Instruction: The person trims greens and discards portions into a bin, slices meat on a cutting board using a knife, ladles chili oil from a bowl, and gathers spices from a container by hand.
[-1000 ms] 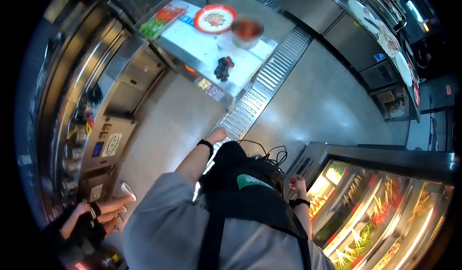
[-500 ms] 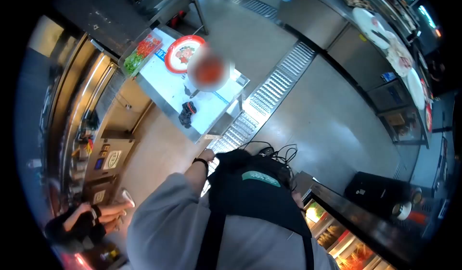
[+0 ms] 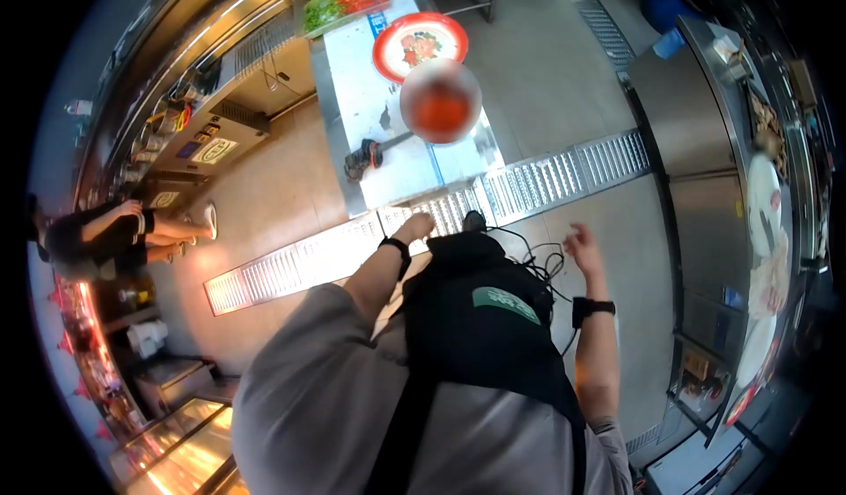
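Head view. The left hand [image 3: 417, 226] is positioned in front of the near end of a rectangular white-topped metal desk [image 3: 357, 98], apart from it. Its fingers are curled inward; whether they enclose anything cannot be determined. A black band encircles the wrist. The right hand [image 3: 581, 248] is raised beside thin, looped black cables [image 3: 539, 268]; contact with them cannot be confirmed. Its fingers are loosely bent and spaced apart, with no held object visible. A wide black band encircles this wrist.

The desk carries four main items. A small black bundle with an orange part [image 3: 362, 161] lies near the left edge of the near end. A round vessel with red contents [image 3: 441, 72], blurred in detail, stands to the right of the bundle. A round white plate with a red rim and a floral centre [image 3: 382, 59] lies behind the vessel. A clear rectangular container of green and red pieces [image 3: 352, 19] occupies the far end. A slotted metal floor drain [image 3: 538, 186] crosses the floor near the desk.
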`<state>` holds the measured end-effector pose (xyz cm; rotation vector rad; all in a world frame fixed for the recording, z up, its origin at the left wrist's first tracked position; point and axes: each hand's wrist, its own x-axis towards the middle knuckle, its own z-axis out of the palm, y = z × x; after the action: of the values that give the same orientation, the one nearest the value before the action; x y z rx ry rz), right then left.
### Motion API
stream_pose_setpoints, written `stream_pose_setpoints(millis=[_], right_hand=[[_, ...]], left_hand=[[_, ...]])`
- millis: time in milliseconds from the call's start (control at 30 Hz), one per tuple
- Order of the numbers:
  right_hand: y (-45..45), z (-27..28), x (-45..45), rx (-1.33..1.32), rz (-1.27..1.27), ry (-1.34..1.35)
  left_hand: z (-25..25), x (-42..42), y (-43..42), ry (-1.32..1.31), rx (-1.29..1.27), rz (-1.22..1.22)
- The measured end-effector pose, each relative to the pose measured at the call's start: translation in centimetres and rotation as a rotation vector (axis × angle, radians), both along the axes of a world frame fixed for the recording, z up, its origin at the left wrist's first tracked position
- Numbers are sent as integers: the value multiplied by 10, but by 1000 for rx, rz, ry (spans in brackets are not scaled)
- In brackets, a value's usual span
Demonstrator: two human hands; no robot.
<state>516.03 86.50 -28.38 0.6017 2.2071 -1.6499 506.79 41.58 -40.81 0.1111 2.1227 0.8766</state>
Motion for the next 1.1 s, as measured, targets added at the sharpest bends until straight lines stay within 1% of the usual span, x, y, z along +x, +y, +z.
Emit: stream_pose_setpoints(millis=[33, 67, 100, 133, 167, 200, 233, 267, 300, 333, 367, 400, 467, 533, 567, 600, 667, 700, 733, 767, 800, 833, 900, 1000, 1067, 1100], right_hand=[[-17, 6, -42, 36, 119, 52], [-54, 46, -78, 48, 161, 131], [-81, 70, -112, 163, 368, 161], [-113, 92, -143, 150, 536, 415], [-149, 145, -164, 129, 612, 287], [-175, 173, -184, 193, 751, 290], [-198, 171, -200, 125, 790, 345], [-219, 175, -212, 146, 814, 382], [-238, 170, -221, 154, 853, 369], [-255, 159, -229, 147, 908, 368], [-272, 148, -237, 139, 963, 368], [-287, 142, -239, 140, 995, 361], [-302, 129, -238, 123, 1096, 349], [-311, 125, -237, 135, 1153, 321], [-313, 108, -239, 149, 1142, 450], [-310, 112, -245, 154, 1186, 462], [-289, 114, -247, -45, 1137, 390], [-276, 114, -246, -137, 1091, 436], [-261, 125, -248, -140, 1117, 436], [-244, 145, -251, -57, 1117, 398], [-226, 157, -256, 27, 1116, 361], [-208, 158, -260, 21, 1146, 363], [-183, 150, -276, -75, 1056, 408], [-156, 134, -310, -81, 1066, 312], [-147, 139, -318, 52, 944, 327], [-146, 136, -323, 46, 926, 309]], left_hand=[[-25, -2, -14, 22, -74, -196], [-44, 9, -21, -197, -167, -138], [-35, 15, -22, -229, -217, -164], [-29, 11, -17, -247, -254, -182], [-41, -3, -9, -110, -285, -618], [-58, -7, -9, 31, -318, -1045], [-83, 13, -20, 190, -320, -722], [-113, 23, -19, 153, -416, -352], [-87, 21, -17, 183, -325, -236], [-39, 13, -9, 230, -237, -121], [14, 6, 7, 13, -166, 376], [12, 11, 2, 3, -158, 406], [-7, 36, 1, 289, -148, 264], [-31, 58, -6, 254, -344, 226], [-26, 72, -9, 309, -541, -102], [-65, 109, -20, 309, -523, 45], [-92, 166, -12, 210, -677, -52], [-109, 205, -11, 83, -538, 241], [-109, 230, 0, -12, -522, 318], [-108, 255, 10, -104, -511, 395], [-98, 271, 28, -170, -626, 259], [-95, 277, 49, -179, -625, 289], [-90, 287, 88, -426, -402, 706], [-77, 311, 149, -799, -38, 1274], [-7, 279, 186, -700, 94, 1704], [-17, 275, 196, -648, 54, 1548]])
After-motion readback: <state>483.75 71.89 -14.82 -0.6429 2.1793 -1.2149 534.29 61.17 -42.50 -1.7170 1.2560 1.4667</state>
